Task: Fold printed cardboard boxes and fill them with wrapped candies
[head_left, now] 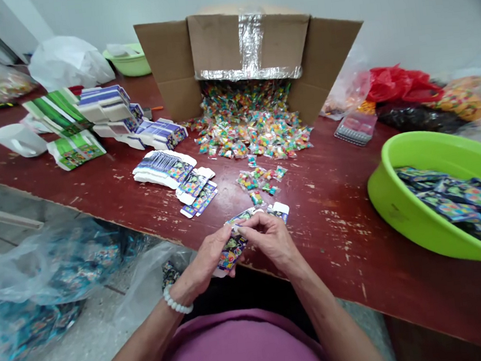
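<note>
My left hand is closed round a small printed candy box, dark purple with bright coloured pictures, held at the table's front edge. At the upper end of this box my right hand pinches with thumb and fingers; those fingertips cover what they grip. Just beyond the hands another printed box with a white flap lies on the table. A few small clear packets of colourful candy are scattered ahead of the hands. To their left rests a fanned stack of flat purple boxes.
A cardboard box spills a heap of candy packets at the back. On the right stands a green basin of dark printed packs. Green cartons and a white mug are at left. Plastic bags lie below.
</note>
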The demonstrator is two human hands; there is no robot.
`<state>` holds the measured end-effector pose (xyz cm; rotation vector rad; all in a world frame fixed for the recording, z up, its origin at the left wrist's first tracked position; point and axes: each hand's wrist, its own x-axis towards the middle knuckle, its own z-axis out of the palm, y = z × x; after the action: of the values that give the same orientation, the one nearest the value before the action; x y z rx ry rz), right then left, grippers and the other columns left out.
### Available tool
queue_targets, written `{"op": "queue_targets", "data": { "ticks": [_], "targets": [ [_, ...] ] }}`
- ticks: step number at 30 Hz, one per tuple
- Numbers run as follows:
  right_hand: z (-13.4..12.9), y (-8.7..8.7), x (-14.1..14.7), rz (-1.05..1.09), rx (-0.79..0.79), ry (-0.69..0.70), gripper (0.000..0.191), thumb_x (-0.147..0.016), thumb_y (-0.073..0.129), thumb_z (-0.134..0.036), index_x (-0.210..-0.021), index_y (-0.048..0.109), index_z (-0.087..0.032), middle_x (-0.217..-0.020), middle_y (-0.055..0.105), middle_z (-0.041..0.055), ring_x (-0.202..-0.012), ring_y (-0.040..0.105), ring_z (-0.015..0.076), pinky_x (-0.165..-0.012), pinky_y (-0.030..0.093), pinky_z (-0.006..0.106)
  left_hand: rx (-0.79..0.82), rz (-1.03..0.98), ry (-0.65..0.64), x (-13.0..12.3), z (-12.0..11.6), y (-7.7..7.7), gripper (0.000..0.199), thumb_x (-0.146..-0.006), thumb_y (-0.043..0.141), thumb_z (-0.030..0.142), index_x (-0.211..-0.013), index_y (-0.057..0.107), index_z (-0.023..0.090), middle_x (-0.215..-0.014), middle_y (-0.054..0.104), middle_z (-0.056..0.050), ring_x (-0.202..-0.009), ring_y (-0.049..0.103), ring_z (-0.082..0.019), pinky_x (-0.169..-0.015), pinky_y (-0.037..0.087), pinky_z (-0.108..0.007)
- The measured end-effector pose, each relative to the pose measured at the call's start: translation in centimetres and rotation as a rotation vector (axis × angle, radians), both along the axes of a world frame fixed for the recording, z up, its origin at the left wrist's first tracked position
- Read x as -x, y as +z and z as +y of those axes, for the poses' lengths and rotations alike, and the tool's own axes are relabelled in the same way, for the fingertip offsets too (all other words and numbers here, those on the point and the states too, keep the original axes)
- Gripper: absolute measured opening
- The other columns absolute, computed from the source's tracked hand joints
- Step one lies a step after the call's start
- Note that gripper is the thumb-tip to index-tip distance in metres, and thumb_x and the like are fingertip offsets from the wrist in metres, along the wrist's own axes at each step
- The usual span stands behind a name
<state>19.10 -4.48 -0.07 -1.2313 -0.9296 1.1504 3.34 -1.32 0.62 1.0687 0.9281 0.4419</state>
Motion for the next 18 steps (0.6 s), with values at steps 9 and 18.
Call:
{"op": "queue_targets", "data": {
  "ticks": [9, 18],
  "targets": [
    [-0.39, 0.50, 0.52, 0.117, 0.089, 0.034, 0.028, -0.072, 0.079, -0.042, -0.070, 0.066, -0.018, -0.062, 0.065, -0.0012, -0.049, 0.054, 0.0109, -0.044, 0.045, 0.022, 0.114, -0.053, 0.089, -0.11, -0.38, 0.21, 0.050, -0.082, 0.057, 0.064, -0.087, 0.066, 0.014, -0.062, 0.063, -0.003, -0.047, 0.056, -0.013, -0.040, 0.045, -0.021],
    [-0.37, 0.26, -0.23, 0.017, 0.039, 0.098, 0.025, -0.083, 0.072, -0.041, -0.093, 0.070, -0.018, -0.085, 0.070, 0.0034, -0.064, 0.059, 0.0115, -0.054, 0.046, 0.021, 0.231, -0.151, 0.142, 0.06, -0.45, 0.15, 0.038, -0.084, 0.056, 0.054, -0.087, 0.064, 0.017, -0.065, 0.067, -0.004, -0.050, 0.058, -0.015, -0.044, 0.048, -0.024]
  ]
}}
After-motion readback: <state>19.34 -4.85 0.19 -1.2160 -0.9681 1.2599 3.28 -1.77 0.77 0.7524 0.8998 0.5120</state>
